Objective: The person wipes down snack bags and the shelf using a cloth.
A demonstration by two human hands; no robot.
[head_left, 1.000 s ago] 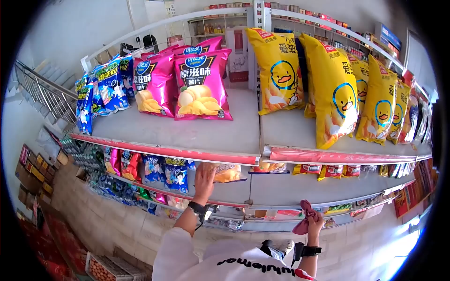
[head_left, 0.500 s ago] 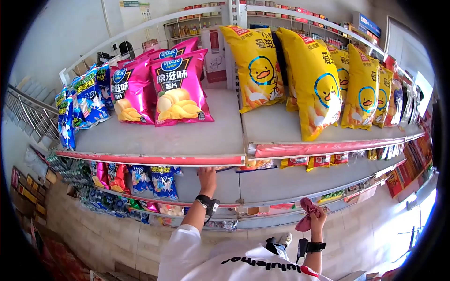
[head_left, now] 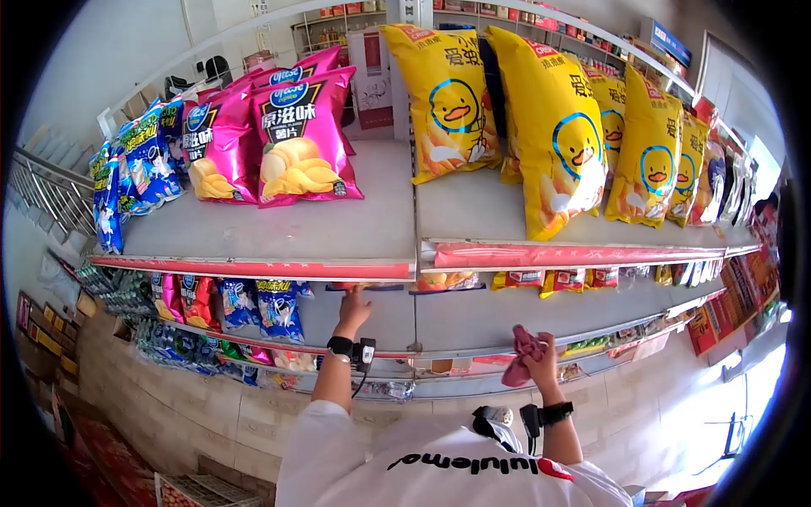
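My right hand (head_left: 543, 359) is closed around a crumpled dusky-pink cloth (head_left: 525, 355), held just in front of the second shelf. My left hand (head_left: 353, 311) reaches over that lower shelf (head_left: 456, 325), fingers stretched toward a red package (head_left: 343, 286) under the upper shelf's edge. Whether the fingertips touch the package cannot be made out. Left of this hand stand blue snack bags (head_left: 279, 311) and a red bag (head_left: 199, 302). An orange-and-white bag (head_left: 445, 280) lies further right at the back.
Overhead, the upper shelf (head_left: 338, 237) has a red front strip and carries pink chip bags (head_left: 304, 139), blue bags (head_left: 148, 165) and yellow duck-print bags (head_left: 566, 144). Small red-and-yellow packs (head_left: 564, 280) sit at the right. Lower tiers and a tiled floor (head_left: 456, 404) are below.
The view has shifted slightly. My right hand has brought the cloth up and left, closer to the lower shelf. My left hand's fingers have come more into sight beside the red package.
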